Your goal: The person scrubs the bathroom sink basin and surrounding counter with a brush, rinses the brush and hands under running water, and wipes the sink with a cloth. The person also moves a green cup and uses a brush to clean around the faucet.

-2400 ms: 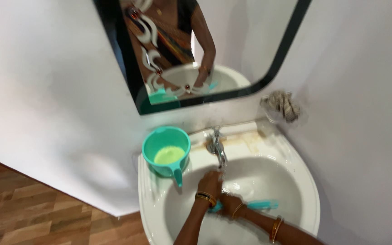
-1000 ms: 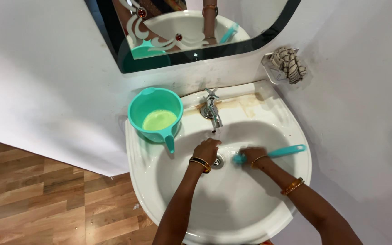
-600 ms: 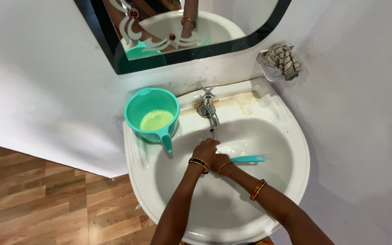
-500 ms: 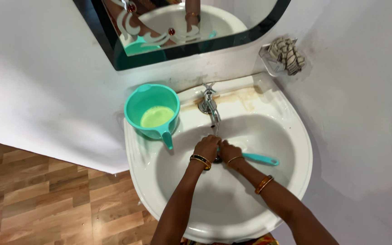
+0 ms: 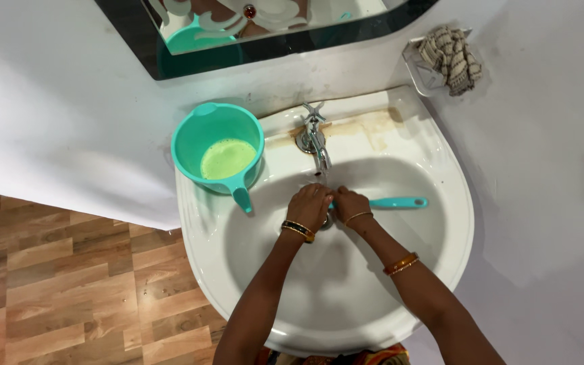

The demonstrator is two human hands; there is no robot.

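Note:
Both my hands meet over the drain in the white wash basin (image 5: 441,223), under the chrome tap (image 5: 315,140). My right hand (image 5: 349,204) grips a teal brush (image 5: 400,202) whose handle sticks out to the right. My left hand (image 5: 309,205) touches the brush's head end, which the fingers hide. A thin stream of water falls from the tap onto the hands.
A teal mug (image 5: 217,152) with yellowish liquid stands on the basin's left rim. A striped cloth (image 5: 451,57) lies in a wall holder at upper right. A mirror (image 5: 251,27) hangs above. Wooden floor (image 5: 55,284) shows at left.
My right hand with the brush has come from the basin's right side to the drain, joining the left hand under the tap. The camera view has shifted downward.

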